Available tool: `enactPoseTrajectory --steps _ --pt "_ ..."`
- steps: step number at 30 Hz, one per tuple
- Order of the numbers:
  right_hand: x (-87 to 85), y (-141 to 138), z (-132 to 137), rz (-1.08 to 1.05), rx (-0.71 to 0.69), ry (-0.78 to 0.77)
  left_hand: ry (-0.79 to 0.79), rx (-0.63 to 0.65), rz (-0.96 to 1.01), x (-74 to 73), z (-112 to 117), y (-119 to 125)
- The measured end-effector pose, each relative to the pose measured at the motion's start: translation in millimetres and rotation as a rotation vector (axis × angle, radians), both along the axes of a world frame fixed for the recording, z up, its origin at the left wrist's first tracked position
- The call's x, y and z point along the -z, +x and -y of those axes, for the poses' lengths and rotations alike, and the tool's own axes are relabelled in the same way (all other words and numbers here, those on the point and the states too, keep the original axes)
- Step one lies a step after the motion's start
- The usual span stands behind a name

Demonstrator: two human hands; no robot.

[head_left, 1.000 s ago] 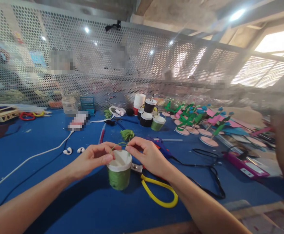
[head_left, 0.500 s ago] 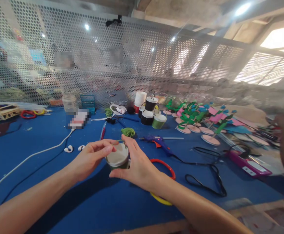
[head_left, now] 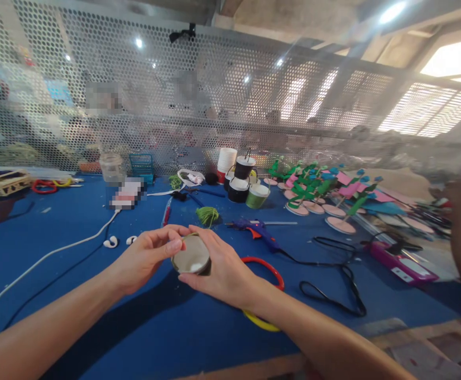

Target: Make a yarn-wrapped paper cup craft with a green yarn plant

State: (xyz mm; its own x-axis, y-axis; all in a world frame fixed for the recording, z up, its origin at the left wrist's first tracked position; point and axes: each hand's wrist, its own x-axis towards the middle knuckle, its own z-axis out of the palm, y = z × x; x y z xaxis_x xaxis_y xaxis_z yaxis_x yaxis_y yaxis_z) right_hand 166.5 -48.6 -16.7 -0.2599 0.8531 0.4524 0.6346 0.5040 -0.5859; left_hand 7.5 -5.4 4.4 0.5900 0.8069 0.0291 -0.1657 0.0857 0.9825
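Note:
Between my hands, just above the blue table, is a small paper cup (head_left: 191, 254) with a green outer covering. Its mouth is tilted toward me, showing the pale inside. My right hand (head_left: 224, 268) wraps the cup's right side, thumb at the near edge and fingers along the far edge. At the left rim, my left hand (head_left: 149, 258) holds the cup with thumb and fingers bent together. Whether a thin strand lies under the left fingertips, I cannot make out. A ball of green yarn (head_left: 207, 215) lies just beyond the cup.
A blue glue gun (head_left: 264, 235) lies right of the yarn, its black cord looping rightward. Small black and green buckets (head_left: 239, 190) stand behind. Paper flowers (head_left: 313, 192) on round bases fill the back right. Red (head_left: 272, 268) and yellow rings lie under my right forearm.
The cup has tipped, so its mouth faces me more and less of its green side shows. My right fingers have lowered and closed in along its far edge.

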Motion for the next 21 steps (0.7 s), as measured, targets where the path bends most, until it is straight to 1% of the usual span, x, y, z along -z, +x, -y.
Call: enactPoseTrajectory --steps 2,5,8,10,11,12,14,17,19,21 --pt "0.2 -1.1 0.5 -0.012 -0.001 0.000 0.001 0.000 -0.022 0.0 -0.1 -0.8" --pt "-2.4 -2.2 1.5 -0.042 -0.006 -0.023 0.051 -0.041 -0.086 -2.4 -1.4 -2.6" --pt "-12.0 5.4 -3.5 -0.127 0.034 -0.062 0.113 -0.141 -0.174 -6.5 -3.9 -4.6" --pt "-21.4 20.5 -14.9 -0.225 0.103 -0.064 0.140 -0.216 -0.231 -8.2 -6.0 -5.7" --pt "-26.5 31.4 -23.3 -0.274 0.132 -0.041 0.148 -0.247 -0.254 -8.5 -7.1 -6.1" --pt "-31.4 44.0 -33.3 -0.303 0.164 0.014 0.152 -0.268 -0.275 -8.6 -8.3 -6.4" --pt "-40.6 71.6 -56.2 -0.325 0.264 0.099 0.153 -0.289 -0.309 -8.4 -11.2 -6.7" --pt "-53.4 104.5 -93.0 -0.283 0.376 0.116 0.170 -0.304 -0.346 -9.3 -17.9 -6.1" --pt "-61.4 112.9 -117.1 -0.194 0.435 0.128 0.189 -0.314 -0.367 -10.5 -23.5 -5.1" --pt "-67.3 110.5 -140.6 -0.054 0.493 0.168 0.206 -0.321 -0.399 -11.0 -29.0 -4.3"
